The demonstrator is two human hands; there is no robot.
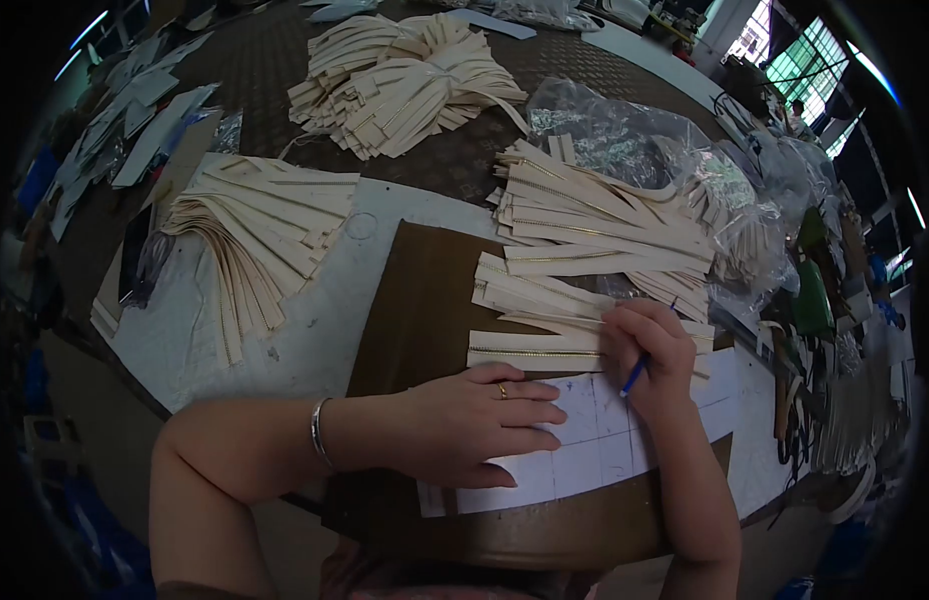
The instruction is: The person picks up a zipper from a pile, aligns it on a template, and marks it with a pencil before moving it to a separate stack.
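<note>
Work table (265, 105): loaded with cream strips; a far bundle (405, 90) and a left bundle (275, 215) were set well apart from the work.
Brown board (400, 310): placed at the near side, beneath the ruled sheet and the nearest strips.
Plastic bag (625, 115): crumpled behind and beside the right stack (585, 210).
Ruled sheet (585, 450): laid on the board, partly covered by the left hand.
Left hand (475, 430): rested flat, fingers slightly spread, nothing gripped, apart from the right.
Right hand (650, 350): closed around the pen, above the strips' right ends.
Nearest strip (535, 350): laid along the sheet's far edge, gold teeth running lengthwise; the step was judged to be marking against the ruled lines, and a straight, steadied strip seemed called for next.
Blue pen (636, 374): angled down; contact with the sheet could not be told. Strip ends were hidden by the right hand, any marks were too faint, and the surroundings were lost in dark edges.
</note>
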